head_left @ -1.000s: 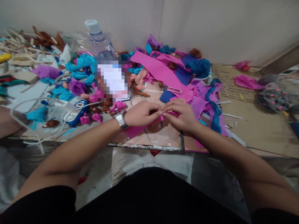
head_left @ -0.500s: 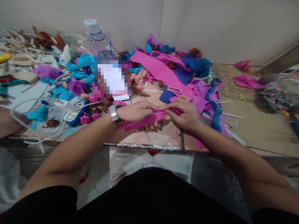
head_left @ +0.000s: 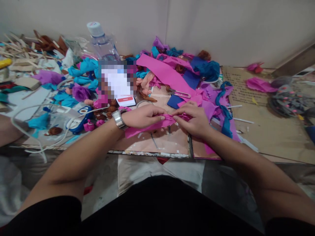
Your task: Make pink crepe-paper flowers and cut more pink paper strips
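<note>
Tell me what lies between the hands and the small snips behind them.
In the head view, between the hands on the pink paper strip and the snips lie pink and dark blue paper scraps.

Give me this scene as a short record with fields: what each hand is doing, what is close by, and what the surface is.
Left hand: left hand, silver wristwatch on its wrist, pinches the crumpled pink crepe paper strip
Right hand: right hand pinches the same strip at its other end
Grip: both closed on the strip, fingertips nearly meeting
Nearby: small metal snips, clear plastic water bottle, purple paper rose, white cable
Surface: brown cardboard board, strewn with pink, blue and purple paper scraps
</note>
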The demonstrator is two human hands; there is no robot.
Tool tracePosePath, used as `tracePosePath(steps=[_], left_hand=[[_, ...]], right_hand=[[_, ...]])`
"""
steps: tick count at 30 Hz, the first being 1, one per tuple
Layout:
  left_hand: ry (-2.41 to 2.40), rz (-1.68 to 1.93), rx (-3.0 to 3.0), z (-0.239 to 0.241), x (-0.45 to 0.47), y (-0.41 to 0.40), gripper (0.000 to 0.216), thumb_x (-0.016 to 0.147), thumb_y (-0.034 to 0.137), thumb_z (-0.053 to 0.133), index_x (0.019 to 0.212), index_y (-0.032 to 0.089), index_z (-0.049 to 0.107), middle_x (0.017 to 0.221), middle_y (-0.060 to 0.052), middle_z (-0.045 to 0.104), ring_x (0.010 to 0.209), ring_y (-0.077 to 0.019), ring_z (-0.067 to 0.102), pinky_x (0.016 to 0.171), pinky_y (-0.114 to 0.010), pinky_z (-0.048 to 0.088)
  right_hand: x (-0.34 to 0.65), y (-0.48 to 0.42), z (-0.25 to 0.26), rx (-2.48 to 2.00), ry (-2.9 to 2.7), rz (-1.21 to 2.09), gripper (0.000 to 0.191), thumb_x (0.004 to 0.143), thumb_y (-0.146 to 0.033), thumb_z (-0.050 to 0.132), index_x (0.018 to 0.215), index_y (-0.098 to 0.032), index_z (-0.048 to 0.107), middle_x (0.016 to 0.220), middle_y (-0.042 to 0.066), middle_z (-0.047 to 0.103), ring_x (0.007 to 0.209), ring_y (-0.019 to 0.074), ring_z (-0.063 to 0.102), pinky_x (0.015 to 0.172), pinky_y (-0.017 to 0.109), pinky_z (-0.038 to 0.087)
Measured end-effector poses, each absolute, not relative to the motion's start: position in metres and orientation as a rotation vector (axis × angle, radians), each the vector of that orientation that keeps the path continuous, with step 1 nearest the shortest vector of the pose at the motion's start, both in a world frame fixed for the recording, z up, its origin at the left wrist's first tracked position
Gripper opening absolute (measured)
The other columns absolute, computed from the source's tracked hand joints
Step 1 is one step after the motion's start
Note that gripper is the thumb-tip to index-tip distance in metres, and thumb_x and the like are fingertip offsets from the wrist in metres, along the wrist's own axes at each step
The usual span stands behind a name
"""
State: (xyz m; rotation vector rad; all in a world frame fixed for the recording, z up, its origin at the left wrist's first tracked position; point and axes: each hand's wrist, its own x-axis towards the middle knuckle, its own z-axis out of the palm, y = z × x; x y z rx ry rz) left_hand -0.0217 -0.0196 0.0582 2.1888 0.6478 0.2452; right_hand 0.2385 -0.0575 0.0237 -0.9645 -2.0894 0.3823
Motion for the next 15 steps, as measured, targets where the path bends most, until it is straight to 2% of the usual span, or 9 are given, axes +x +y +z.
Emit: tracePosePath(steps=[6,11,15], left_hand=[[0.613,0.142,2.211,0.059,-0.026,-0.017,0.028,0.098,0.026,0.056,0.118,0.02,0.074,0.1,-0.003,0.077,0.084,-0.0153,0.068,0.076,-0.022,0.048],[0.579,0.233,2.158,0.056,-0.016,-0.026,0.032,0.103,0.04,0.055,0.117,0.017,0.072,0.097,-0.005,0.076,0.081,-0.0152,0.067,0.072,-0.023,0.046],[0.619,0.279,2.214,0.052,-0.011,-0.03,0.032,0.107,0.037,0.049,0.103,0.015,0.072,0.085,-0.003,0.074,0.07,-0.0127,0.062,0.067,-0.023,0.043]], right_hand=[[0.239,-0.057,0.023,-0.965,-2.116,0.36,0.008,0.093,-0.027,0.074,0.096,-0.026,0.082,0.087,0.003,0.083,0.087,0.024,0.073,0.094,0.047,0.049],[0.238,-0.057,0.019,-0.94,-2.144,0.339,0.009,0.095,-0.03,0.073,0.094,-0.026,0.082,0.086,0.003,0.083,0.086,0.0236,0.072,0.094,0.047,0.048],[0.237,-0.057,0.017,-0.888,-2.142,0.323,0.009,0.095,-0.03,0.073,0.094,-0.026,0.082,0.085,0.002,0.083,0.086,0.023,0.072,0.094,0.047,0.047]])
